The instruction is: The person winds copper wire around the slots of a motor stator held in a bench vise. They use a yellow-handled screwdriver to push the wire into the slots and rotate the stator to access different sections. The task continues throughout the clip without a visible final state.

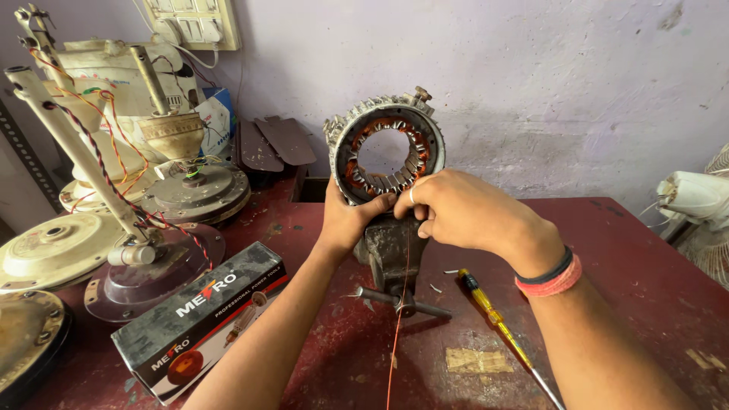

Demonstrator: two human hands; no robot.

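Note:
A round fan-motor stator (386, 148) with copper windings stands upright, clamped in a small bench vise (393, 254) on the dark red table (623, 273). My left hand (351, 219) grips the stator's lower left rim. My right hand (456, 209) is closed at the lower right rim, fingers pinched on a thin copper wire (398, 326) that hangs down toward the table's front edge. A red and black band sits on my right wrist.
A yellow-handled screwdriver (497, 323) lies right of the vise. A black and red tool box (201, 319) lies at the left. Several ceiling fan motors and rods (114, 190) crowd the left side. A white fan (695, 197) stands at the right edge.

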